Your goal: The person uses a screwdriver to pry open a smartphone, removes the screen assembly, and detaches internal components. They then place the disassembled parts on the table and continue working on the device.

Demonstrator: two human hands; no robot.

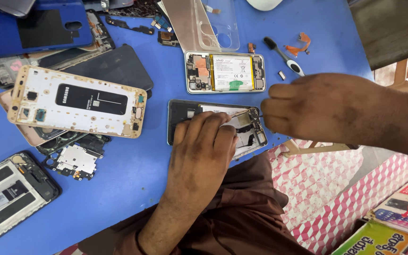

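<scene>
An opened phone body [183,116] with a dark frame lies near the front edge of the blue table [133,165]. My left hand [203,151] presses down flat on it, fingers together, covering its middle. My right hand [308,108] is closed beside the phone's right end, pinching a thin tool whose tip meets the exposed board [253,123]. Just behind lies a second opened phone [225,72] with its white battery and circuit boards showing.
A gold-and-white phone frame [74,101] lies at left over dark back covers. Loose metal shields [75,161], another opened phone [5,198], a clear case [213,23], a small brush [284,56] and orange flex parts [299,46] are scattered around. Colourful boxes [393,231] sit at bottom right.
</scene>
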